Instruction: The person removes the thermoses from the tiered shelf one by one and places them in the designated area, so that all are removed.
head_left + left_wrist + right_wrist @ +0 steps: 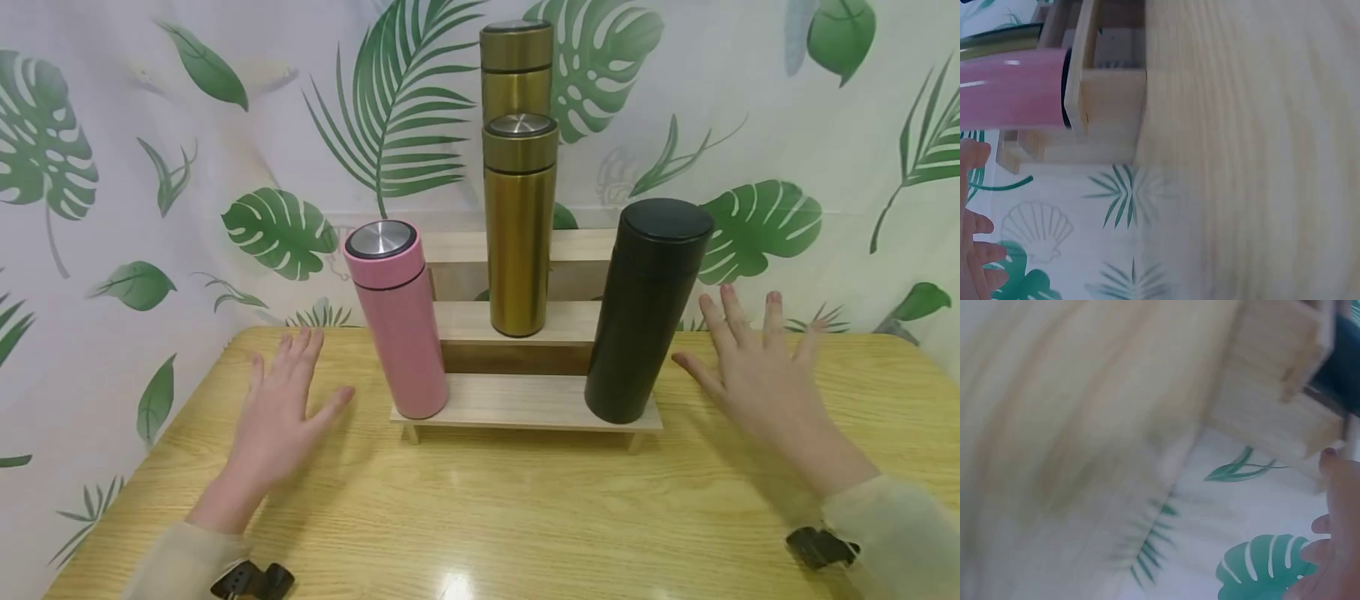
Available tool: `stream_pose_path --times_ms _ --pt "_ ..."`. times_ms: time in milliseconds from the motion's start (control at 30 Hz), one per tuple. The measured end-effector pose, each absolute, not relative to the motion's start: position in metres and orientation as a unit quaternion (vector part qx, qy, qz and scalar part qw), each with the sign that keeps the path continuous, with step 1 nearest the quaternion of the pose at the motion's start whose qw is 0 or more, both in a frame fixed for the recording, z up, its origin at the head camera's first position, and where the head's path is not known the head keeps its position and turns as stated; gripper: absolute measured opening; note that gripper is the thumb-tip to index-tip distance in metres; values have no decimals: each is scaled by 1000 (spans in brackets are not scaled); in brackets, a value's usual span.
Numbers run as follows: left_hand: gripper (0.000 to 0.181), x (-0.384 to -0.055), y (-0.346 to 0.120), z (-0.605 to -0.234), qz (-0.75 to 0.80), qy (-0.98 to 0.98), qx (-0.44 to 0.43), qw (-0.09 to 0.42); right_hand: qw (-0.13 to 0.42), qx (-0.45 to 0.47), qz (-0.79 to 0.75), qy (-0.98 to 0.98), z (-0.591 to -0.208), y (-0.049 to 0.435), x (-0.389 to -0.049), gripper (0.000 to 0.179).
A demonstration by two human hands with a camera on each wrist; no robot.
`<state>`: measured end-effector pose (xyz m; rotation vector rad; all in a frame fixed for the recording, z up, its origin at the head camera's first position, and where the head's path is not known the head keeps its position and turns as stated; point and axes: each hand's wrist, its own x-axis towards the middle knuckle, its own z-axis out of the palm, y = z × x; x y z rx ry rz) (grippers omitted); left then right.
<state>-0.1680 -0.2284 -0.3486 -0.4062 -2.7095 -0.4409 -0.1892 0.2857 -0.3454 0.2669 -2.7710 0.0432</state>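
A pink thermos bottle [401, 333] with a steel-topped lid stands at the left end of the lowest step of a wooden tiered stand [517, 396]. At that step's right end is a black thermos bottle [645, 321]. One gold thermos bottle [519, 242] stands on the middle step, and another gold thermos bottle [517, 71] is behind it, partly hidden. To the left of the pink bottle, my left hand [281, 408] is held with fingers extended, touching no bottle. My right hand [765, 375], fingers spread, is right of the black bottle and apart from it.
The stand rests on a yellow wood-grain table [510, 517]. Behind it hangs a white cloth [202, 150] printed with green leaves. Dark wrist devices show at both sleeves, the left sleeve [183, 562] and the right sleeve [892, 533].
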Motion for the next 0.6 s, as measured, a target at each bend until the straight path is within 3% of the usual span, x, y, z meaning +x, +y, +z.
stream_pose_path --times_ms 200,367,600 --pt "73 -164 -211 -359 -334 -914 -182 139 172 109 220 -954 -328 270 -182 66" --pt "75 -162 -197 -370 -428 -887 -153 77 206 120 347 -907 -315 255 -176 51" --pt "74 -164 -187 -388 -497 -857 -126 53 255 118 512 -811 -292 231 -174 46"
